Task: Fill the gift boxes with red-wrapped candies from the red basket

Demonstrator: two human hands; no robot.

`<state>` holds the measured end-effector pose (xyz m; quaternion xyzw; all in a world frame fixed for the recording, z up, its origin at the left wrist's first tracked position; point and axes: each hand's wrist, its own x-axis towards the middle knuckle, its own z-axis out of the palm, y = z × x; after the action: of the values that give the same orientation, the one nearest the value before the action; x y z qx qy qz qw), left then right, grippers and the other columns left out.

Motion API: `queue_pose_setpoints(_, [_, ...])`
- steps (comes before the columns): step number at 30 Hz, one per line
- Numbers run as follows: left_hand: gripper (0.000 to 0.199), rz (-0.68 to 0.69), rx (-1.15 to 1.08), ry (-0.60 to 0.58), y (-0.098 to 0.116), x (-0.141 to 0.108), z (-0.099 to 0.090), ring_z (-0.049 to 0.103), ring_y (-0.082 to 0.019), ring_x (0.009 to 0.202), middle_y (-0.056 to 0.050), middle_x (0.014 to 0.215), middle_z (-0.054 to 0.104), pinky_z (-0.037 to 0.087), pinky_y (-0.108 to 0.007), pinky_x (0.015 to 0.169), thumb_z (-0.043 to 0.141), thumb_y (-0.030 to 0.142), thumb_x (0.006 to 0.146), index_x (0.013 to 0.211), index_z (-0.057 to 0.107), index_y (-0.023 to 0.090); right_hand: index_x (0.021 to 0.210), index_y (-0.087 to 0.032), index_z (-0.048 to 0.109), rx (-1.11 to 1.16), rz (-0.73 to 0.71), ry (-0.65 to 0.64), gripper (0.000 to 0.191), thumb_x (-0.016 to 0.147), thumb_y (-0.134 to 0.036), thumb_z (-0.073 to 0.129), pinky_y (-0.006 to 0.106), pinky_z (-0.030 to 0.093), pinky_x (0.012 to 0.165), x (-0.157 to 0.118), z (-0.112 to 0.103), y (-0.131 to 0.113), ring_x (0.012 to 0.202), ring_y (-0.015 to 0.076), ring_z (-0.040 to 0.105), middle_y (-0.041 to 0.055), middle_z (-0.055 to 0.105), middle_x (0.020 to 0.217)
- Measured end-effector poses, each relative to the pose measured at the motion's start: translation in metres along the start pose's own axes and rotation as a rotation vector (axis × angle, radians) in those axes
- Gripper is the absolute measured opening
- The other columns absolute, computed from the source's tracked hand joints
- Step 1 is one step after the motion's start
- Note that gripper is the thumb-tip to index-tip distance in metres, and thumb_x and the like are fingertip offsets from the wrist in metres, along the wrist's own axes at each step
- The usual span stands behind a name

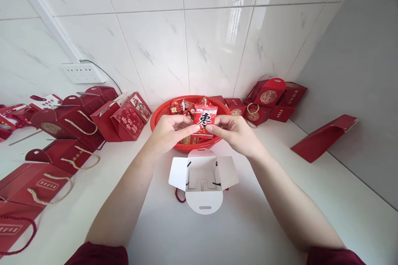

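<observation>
Between my left hand (170, 131) and my right hand (234, 131) is a small red candy packet (205, 116) with a large black character on a white patch. Thumbs and fingers of both hands pinch its left and right edges, its front facing me. The packet is held over a red plastic basket (158, 112) that contains several similar wrapped packets (186, 106). Nearer to me stands an open gift box (203, 202), white inside, with its flaps folded outward and a dark red cord at its sides. I see no packets inside the box.
Red gift boxes with rope handles (51, 182) line the left side of the white table (174, 240). More red boxes (269, 97) are stacked at the back right, and one red box (325, 138) leans by the grey panel. A socket strip (83, 73) is on the tiled wall.
</observation>
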<state>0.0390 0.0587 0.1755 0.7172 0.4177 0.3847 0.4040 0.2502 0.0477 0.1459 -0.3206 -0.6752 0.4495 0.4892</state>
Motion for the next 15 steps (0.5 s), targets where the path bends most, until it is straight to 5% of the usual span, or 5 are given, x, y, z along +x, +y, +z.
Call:
queue_pose_setpoints(6, [0.024, 0.095, 0.030, -0.001, -0.002, 0.000, 0.000, 0.057, -0.012, 0.066, 0.000, 0.070, 0.064, 0.044, -0.024, 0.061, 0.073, 0.039, 0.082, 0.074, 0.071, 0.017, 0.072, -0.017, 0.065, -0.021, 0.006, -0.009, 0.031, 0.083, -0.045, 0.074, 0.027, 0.042, 0.064, 0.000, -0.003, -0.002, 0.066, 0.0119, 0.051, -0.0009, 0.059, 0.071])
queue_pose_setpoints(15, [0.024, 0.210, 0.074, 0.120, 0.000, -0.002, 0.003, 0.057, -0.013, 0.065, 0.000, 0.067, 0.065, 0.046, -0.026, 0.063, 0.073, 0.037, 0.082, 0.069, 0.070, 0.017, 0.082, -0.018, 0.066, 0.010, 0.003, 0.052, 0.029, 0.083, -0.046, 0.073, 0.028, 0.046, 0.072, 0.000, -0.004, -0.011, 0.076, 0.0134, 0.056, 0.0009, 0.063, 0.082])
